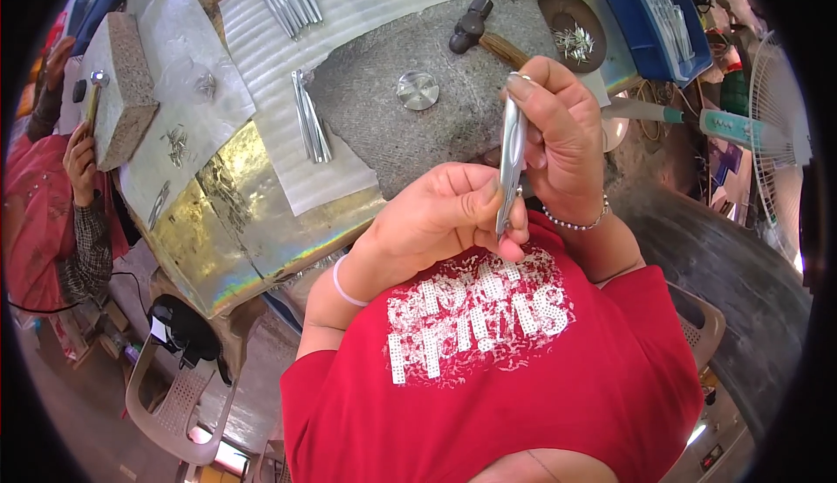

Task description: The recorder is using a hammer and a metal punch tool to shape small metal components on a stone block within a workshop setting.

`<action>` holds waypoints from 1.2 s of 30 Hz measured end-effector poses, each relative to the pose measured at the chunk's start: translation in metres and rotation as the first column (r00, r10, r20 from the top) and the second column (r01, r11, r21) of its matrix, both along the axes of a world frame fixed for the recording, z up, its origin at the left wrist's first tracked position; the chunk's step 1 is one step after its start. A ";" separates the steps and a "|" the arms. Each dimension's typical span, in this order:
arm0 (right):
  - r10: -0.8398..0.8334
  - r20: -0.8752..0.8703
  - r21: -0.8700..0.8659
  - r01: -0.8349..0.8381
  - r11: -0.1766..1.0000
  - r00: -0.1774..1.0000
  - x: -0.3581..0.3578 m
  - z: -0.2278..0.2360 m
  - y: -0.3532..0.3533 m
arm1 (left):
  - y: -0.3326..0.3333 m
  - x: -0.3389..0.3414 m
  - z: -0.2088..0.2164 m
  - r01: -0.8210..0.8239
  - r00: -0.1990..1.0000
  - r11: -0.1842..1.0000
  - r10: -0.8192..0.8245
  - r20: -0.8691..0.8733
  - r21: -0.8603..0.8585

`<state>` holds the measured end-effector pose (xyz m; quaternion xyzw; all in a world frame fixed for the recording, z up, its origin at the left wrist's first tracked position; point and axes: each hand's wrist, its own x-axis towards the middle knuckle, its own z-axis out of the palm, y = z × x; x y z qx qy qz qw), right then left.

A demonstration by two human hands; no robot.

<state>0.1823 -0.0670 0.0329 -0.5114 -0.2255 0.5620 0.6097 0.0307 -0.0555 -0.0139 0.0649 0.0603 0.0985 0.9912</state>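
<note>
A slim, shiny metal tool (513, 147) with long narrow halves and a tapered lower end is held up in front of my chest. Its exact kind does not show. My left hand (440, 208) pinches the lower part between thumb and fingers. Around the upper end, my right hand (565, 121) is closed, thumb near the tip. Beyond both hands lies a grey stone slab (375, 73), bearing a round metal disc (418, 91) and a ball-headed hammer (484, 31) with a wooden handle. A dark round bowl (558, 5) of small metal pins (574, 43) sits beside the slab.
Similar metal pieces (311, 121) lie bundled left of the slab, with another bundle (292, 2) farther back. A blue tray (649, 17) stands far right, near a fan (776, 125). At left, a co-worker's hand (81, 165) grips a hammer (96, 91) by a stone block (126, 91).
</note>
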 end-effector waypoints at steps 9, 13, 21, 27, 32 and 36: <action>0.184 -0.045 -0.012 -0.184 0.983 0.982 -0.006 -0.003 0.021 | -0.007 -0.012 0.007 -0.139 0.990 0.989 0.137 -0.041 -0.044; 0.203 -0.066 -0.058 -0.207 0.977 0.977 -0.008 -0.006 0.029 | -0.005 -0.012 0.003 -0.164 0.986 0.976 0.166 0.005 -0.142; 0.223 -0.078 -0.069 -0.229 0.971 0.972 -0.009 -0.009 0.036 | -0.003 -0.012 0.005 -0.193 0.981 0.963 0.191 -0.032 -0.188; 0.116 -0.051 0.014 -0.116 0.993 0.992 -0.017 -0.010 0.032 | 0.002 -0.014 0.013 -0.200 0.979 0.977 0.196 -0.064 -0.070; 0.080 0.004 0.029 -0.080 0.996 0.997 -0.011 -0.006 0.024 | 0.005 -0.011 0.020 -0.140 0.983 0.989 0.143 -0.114 0.039; 0.061 -0.016 0.017 -0.061 0.998 0.998 -0.008 -0.008 0.021 | 0.005 -0.009 0.018 -0.103 0.987 0.994 0.105 -0.118 0.024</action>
